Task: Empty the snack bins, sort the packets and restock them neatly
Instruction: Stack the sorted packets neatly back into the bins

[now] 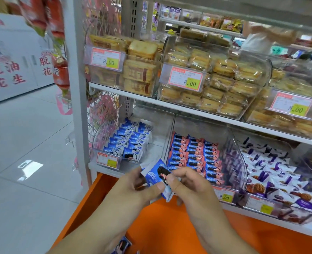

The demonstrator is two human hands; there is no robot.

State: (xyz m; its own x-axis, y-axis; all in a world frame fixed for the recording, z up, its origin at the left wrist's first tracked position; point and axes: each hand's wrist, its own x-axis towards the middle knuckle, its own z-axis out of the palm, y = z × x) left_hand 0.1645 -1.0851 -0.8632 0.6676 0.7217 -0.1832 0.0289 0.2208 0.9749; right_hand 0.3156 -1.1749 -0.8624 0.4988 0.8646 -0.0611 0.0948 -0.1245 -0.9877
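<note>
Fingers (147, 189) of the left hand (131, 191) and fingers (179, 174) of the right hand (190, 187) are pinching a small stack of blue cookie packets (156, 176) from opposite sides, in front of the lower shelf (104, 166). Both hands are curling round the stack: the left thumb is pressing on the near lower edge, and the right thumb and forefinger are gripping the right end. The front packet is facing the camera, showing a dark sandwich cookie, with its long axis tilting from upper left down to lower right; a white crimped end is poking out below the fingers. Just behind the hands, a clear bin (122, 142) is holding rows of matching blue packets, and beside it another bin (197, 154) is holding pink and blue packets in neat rows. Below the hands an orange counter (160, 226) is spreading out, with one more blue packet (123, 244) lying on it near the bottom edge.
</note>
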